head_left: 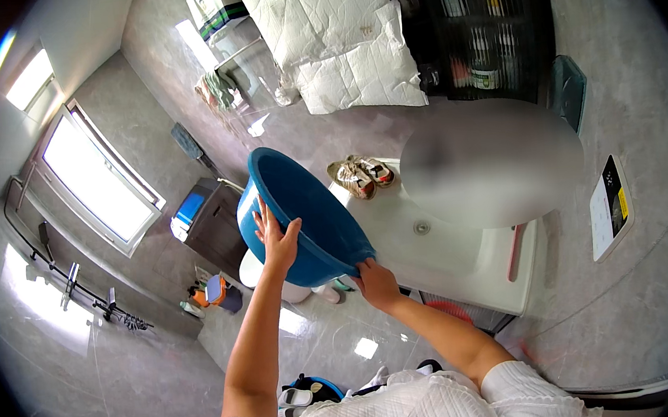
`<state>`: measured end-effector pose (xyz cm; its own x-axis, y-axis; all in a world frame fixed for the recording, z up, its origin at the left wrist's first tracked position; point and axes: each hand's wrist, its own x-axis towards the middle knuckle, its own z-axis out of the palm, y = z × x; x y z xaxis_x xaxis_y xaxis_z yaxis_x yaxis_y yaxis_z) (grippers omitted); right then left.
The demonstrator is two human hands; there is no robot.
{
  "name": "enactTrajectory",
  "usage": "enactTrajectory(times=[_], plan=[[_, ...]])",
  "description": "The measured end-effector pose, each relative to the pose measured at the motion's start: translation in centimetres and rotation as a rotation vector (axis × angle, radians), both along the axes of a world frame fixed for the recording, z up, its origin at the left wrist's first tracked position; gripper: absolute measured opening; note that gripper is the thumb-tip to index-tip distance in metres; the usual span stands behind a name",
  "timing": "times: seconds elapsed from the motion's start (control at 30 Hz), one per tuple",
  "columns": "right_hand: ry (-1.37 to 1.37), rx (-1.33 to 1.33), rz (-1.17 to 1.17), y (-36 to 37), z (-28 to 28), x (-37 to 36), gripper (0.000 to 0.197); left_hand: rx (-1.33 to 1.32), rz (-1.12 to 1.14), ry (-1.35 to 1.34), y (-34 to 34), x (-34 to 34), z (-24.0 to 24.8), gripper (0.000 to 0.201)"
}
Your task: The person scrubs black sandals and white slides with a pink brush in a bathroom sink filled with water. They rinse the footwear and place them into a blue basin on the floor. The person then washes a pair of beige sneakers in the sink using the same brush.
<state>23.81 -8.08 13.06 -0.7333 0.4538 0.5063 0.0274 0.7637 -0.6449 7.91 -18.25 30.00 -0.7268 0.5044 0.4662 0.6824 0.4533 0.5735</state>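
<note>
A large blue plastic basin (315, 214) is held up at the left end of the white sink (466, 264), tipped on its side with its opening toward the sink. My left hand (277, 241) presses against the basin's outer wall, fingers spread and the thumb near the rim. Lower down, my right hand (376, 284) grips the basin's rim, its fingertips partly hidden. No contents show inside the basin. A pair of brown and white sneakers (360, 176) rests on the sink's far left corner, just beyond the basin.
A red-handled brush or stick (516, 253) lies at the sink's right end. Behind the basin stand a white toilet (250, 270) and a dark cabinet (212, 227). A blue tub with shoes (310, 389) sits on the floor close to me. A blurred oval covers the sink's far side.
</note>
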Motion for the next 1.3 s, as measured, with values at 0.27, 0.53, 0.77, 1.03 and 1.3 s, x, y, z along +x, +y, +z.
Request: enactTrajectory(times=[0.27, 0.53, 0.77, 1.03, 1.3], plan=[[-0.044, 0.018, 0.012, 0.3, -0.6, -0.1, 0.026, -0.054, -0.043, 0.04, 1.4, 0.9, 0.2, 0.085], [-0.06, 0.021, -0.001, 0.7, -1.3, 0.0, 0.024, -0.067, -0.092, 0.101, 3.4, 3.0, 0.5, 0.083], [-0.02, -0.026, 0.027, 1.0, -0.8, 0.5, 0.023, -0.129, -0.088, 0.178, 4.8, 4.2, 0.7, 0.082], [-0.043, -0.067, 0.026, 1.0, -0.7, 0.5, 0.025, -0.177, -0.124, 0.256, 6.4, 5.0, 1.1, 0.082], [-0.037, -0.096, 0.021, 1.5, -1.2, 0.7, 0.023, -0.169, -0.111, 0.318, 7.3, 5.3, 0.6, 0.079]])
